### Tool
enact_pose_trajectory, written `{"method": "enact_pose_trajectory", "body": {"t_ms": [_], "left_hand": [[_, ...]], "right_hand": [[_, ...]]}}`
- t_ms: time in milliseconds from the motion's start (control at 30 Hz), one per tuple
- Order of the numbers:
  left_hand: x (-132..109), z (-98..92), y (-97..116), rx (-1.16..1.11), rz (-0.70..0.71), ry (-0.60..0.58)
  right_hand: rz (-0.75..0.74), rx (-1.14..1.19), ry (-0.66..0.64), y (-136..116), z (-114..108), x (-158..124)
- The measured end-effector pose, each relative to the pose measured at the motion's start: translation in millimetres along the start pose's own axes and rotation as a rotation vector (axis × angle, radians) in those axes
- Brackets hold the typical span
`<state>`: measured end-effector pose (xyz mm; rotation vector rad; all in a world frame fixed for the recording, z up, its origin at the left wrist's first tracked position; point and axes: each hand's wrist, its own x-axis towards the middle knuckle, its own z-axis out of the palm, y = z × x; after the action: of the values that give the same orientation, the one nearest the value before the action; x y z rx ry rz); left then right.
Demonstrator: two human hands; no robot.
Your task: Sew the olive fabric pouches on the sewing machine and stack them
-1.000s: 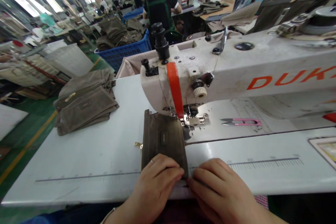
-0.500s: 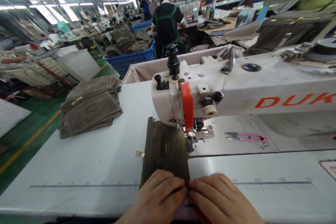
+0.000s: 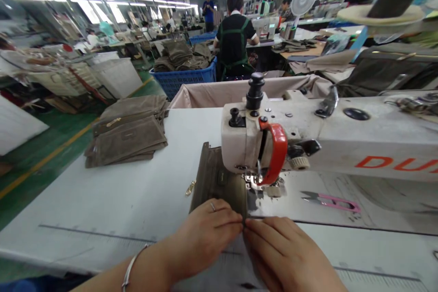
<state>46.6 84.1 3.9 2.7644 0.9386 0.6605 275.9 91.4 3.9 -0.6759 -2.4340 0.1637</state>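
Observation:
An olive-brown fabric pouch piece (image 3: 215, 182) with a small label and a brass zipper pull (image 3: 190, 188) lies under the head of a white sewing machine (image 3: 308, 141), beside its presser foot (image 3: 256, 181). My left hand (image 3: 205, 235), with a ring and a bracelet, presses flat on the near end of the piece, fingers together. My right hand (image 3: 284, 255) lies beside it, fingertips pinching the same fabric edge where both hands meet.
A stack of the same olive pieces (image 3: 128, 130) sits at the table's far left. Pink thread snips (image 3: 330, 200) lie on the machine bed to the right. A blue crate (image 3: 186, 77) of fabric and a person in a black shirt (image 3: 236, 41) are behind.
The fabric piece has fed further under the machine head, and both hands have followed it forward. The camera has shifted left and closer, showing my left forearm.

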Motion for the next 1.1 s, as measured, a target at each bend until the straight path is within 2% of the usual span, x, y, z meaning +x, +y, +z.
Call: {"method": "enact_pose_trajectory", "body": {"t_ms": [233,433,633,733,867,1100], "left_hand": [[16,-4.6,-20,0.085,0.06,0.038],[23,0.1,-42,0.136,0.07,0.027],[39,-5.1,-55,0.156,0.102,0.11],[45,-6.1,-61,0.168,0.05,0.099],[49,-4.5,-68,0.256,-0.04,0.028],[49,-1.4,-73,0.301,-0.08,0.017]], "right_hand": [[0.067,0.023,-0.102,9,-3,17],[0.115,-0.038,-0.108,23,1,25],[0.164,-0.101,-0.162,38,6,31],[0.195,-0.113,-0.139,42,8,32],[0.216,-0.129,-0.125,44,11,29],[0.212,-0.147,-0.101,44,12,29]]}}
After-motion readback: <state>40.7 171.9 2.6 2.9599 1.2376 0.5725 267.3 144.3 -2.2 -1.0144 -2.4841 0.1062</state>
